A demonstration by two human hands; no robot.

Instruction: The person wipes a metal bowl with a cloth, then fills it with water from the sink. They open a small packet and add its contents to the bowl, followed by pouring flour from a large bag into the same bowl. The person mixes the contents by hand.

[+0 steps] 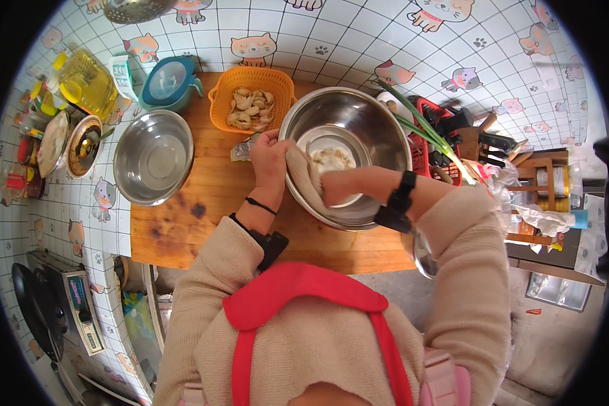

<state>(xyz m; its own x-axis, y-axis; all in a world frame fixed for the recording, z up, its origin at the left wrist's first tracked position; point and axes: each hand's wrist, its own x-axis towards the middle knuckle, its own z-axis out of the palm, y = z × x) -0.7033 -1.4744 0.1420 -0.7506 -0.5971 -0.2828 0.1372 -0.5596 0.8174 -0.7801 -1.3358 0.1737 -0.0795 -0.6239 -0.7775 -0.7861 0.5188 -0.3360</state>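
My left hand [269, 157] is closed at the left rim of a large steel bowl [375, 125], its curled fingers partly hidden. Inside that bowl, my right hand [338, 186] is closed on the lower end of a long, beige, soft-looking folded piece [303, 174]. This piece lies along the inner left wall, and its upper end meets my left hand; whether it is cloth or dough I cannot tell. Pale crumbly bits [335, 160] lie on the bowl's bottom. Beside my left hand is a small packet [243, 149], partly covered.
Left of the bowl, an orange basket [222, 108] holds garlic cloves [252, 108]. A smaller steel bowl [153, 158] and a teal lidded container [170, 82] stand farther left. Green onions [430, 128] lean over a red basket [419, 152] with knives at right. All stand on a wooden table [210, 223].
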